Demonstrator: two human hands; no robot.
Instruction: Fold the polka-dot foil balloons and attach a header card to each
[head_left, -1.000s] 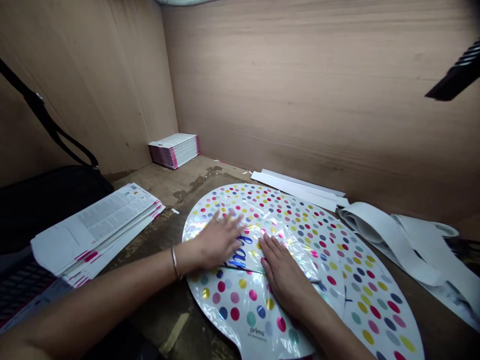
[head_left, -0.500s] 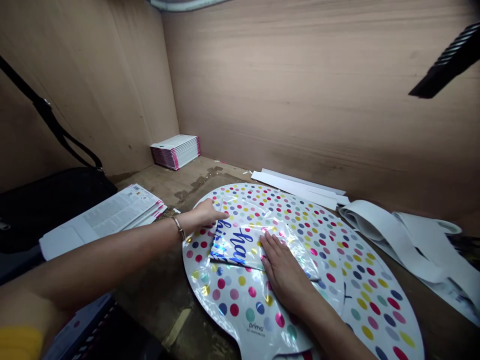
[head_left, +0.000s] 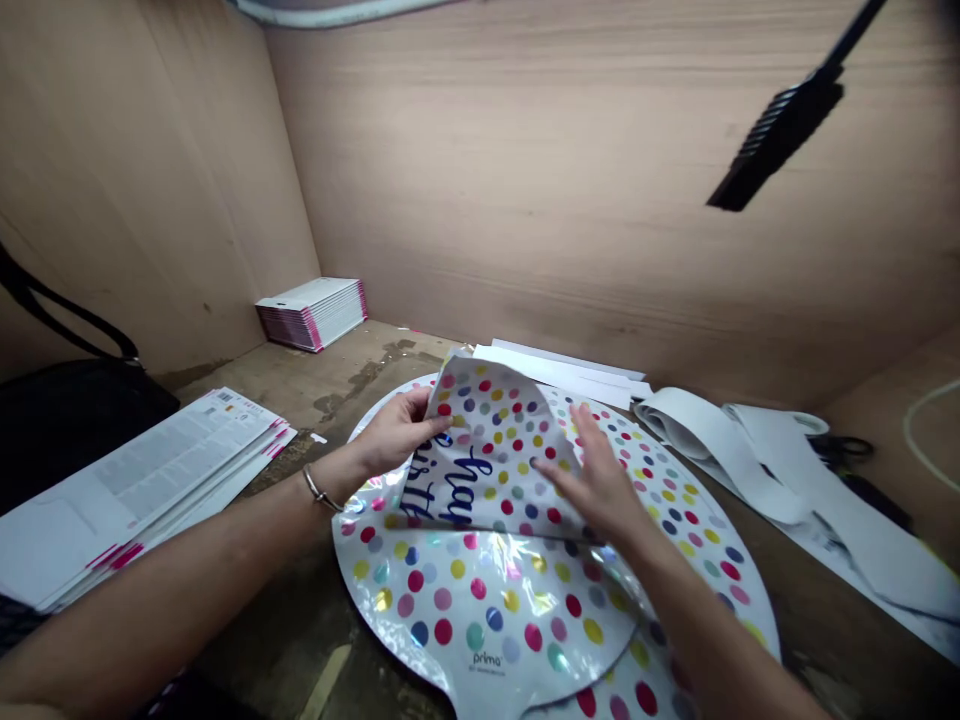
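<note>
A flat white foil balloon (head_left: 491,440) with coloured dots and blue lettering lies partly folded, its upper part raised off the pile. My left hand (head_left: 394,432) pinches the left edge of this raised part between thumb and fingers. My right hand (head_left: 600,485) is open at its right side, fingers spread; whether the fingertips touch the foil I cannot tell. Beneath lie more flat dotted foil balloons (head_left: 675,500), overlapping one another. The balloon's neck points toward me, with "prima" printed above it.
Printed white cards (head_left: 172,470) lie in a pile at the left, beside a black bag (head_left: 75,420). A stack of packets (head_left: 322,310) stands in the back corner. White strips (head_left: 562,370), curled white bands (head_left: 750,460) and scissors (head_left: 851,448) lie behind and right. A black object (head_left: 780,135) hangs above.
The folded part of the balloon has been lifted from lying flat. My left hand raises its edge, and my right hand has come off pressing it and spread. The view has shifted.
</note>
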